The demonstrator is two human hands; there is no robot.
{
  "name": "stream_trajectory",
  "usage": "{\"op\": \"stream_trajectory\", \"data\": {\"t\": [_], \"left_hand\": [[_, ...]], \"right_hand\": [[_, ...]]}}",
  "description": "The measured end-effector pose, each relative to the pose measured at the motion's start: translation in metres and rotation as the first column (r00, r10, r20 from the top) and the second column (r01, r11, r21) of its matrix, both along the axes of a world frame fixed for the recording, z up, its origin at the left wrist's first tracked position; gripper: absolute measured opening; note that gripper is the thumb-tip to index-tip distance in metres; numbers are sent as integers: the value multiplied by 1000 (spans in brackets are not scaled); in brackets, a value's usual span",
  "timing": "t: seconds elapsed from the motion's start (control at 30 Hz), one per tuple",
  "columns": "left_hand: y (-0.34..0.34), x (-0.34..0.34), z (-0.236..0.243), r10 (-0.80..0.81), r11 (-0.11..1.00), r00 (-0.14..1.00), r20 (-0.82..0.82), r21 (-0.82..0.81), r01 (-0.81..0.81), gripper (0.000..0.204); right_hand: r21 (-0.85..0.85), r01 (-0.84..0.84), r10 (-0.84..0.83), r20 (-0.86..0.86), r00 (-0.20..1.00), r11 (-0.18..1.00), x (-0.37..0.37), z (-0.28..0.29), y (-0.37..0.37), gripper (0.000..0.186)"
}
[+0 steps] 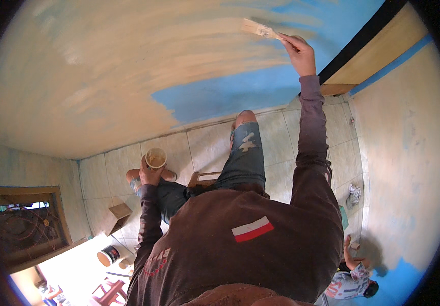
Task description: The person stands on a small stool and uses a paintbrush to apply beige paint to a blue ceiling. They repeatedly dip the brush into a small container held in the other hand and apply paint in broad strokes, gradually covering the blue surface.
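My right hand is stretched up to the wall and closed round the handle of a flat paintbrush. The brush's pale bristles point left, at the wall's streaky cream paint; whether they touch it I cannot tell. On this wall, cream streaks lie over blue, and a solid blue patch shows low down. Down by my knee, my left hand grips a round tub with cream paint inside. Part of that hand's fingers is hidden behind the tub.
A wooden stool is partly visible by my legs on the tiled floor. To the left stand a box and a paint bucket. Another person works by the right wall. A dark-edged doorway borders the painted wall.
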State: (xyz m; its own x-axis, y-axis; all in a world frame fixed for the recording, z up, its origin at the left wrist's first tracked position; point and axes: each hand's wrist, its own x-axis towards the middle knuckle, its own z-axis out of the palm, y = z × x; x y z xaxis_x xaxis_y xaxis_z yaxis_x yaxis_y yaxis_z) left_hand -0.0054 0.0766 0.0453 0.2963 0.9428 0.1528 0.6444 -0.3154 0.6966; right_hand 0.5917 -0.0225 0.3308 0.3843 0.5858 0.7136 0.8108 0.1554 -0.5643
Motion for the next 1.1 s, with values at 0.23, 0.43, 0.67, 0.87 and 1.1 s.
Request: {"op": "stream_trajectory", "data": {"t": [0.23, 0.43, 0.67, 0.87, 1.1], "left_hand": [[1, -5, -2, 11, 1000, 1000, 2, -21, -11, 92], [0, -3, -1, 26, 999, 1000, -10, -45, -26, 91], [-2, 0, -3, 44, 999, 999, 32, -11, -43, 87], [-1, -4, -1, 6, 1000, 1000, 22, -25, -6, 88], [0, 0, 4, 45, 998, 998, -49, -41, -47, 91]], "right_hand": [[-50, 125, -120, 94, 988, 991, 49, -11, 4, 23], [-107, 401, -390, 112, 914, 910, 108, -24, -51, 24], [64, 487, -489, 7, 873, 871, 98, -33, -82, 23], [36, 48, -48, -18, 999, 998, -9, -4, -4, 24], [89, -305, 271, 279, 921, 948, -161, 2, 123, 21]]}}
